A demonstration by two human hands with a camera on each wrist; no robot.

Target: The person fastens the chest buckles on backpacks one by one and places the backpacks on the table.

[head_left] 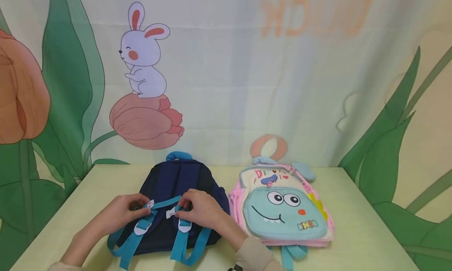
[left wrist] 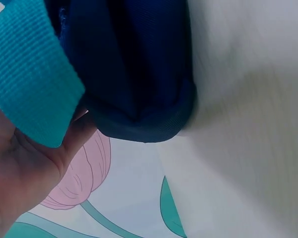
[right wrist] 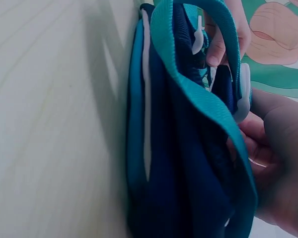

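A navy backpack (head_left: 159,239) lies on the table with its shoulder-strap side up. Teal webbing (head_left: 167,202) crosses its middle, with a white buckle half on each side. My left hand (head_left: 121,212) pinches the left white buckle piece (head_left: 150,204) between thumb and fingers. On the other side my right hand (head_left: 201,208) pinches the strap behind the right white buckle piece (head_left: 170,213). The two pieces are apart. White strap adjusters (head_left: 143,227) sit just below the hands. In the left wrist view a loose teal strap (left wrist: 35,74) covers part of the left hand (left wrist: 30,173).
To the right lies a pink and light-blue backpack (head_left: 286,216) with a cartoon face, close beside the navy one. Both are on a pale table (head_left: 360,231). A printed curtain (head_left: 219,86) with a rabbit and flowers hangs behind the table's far edge.
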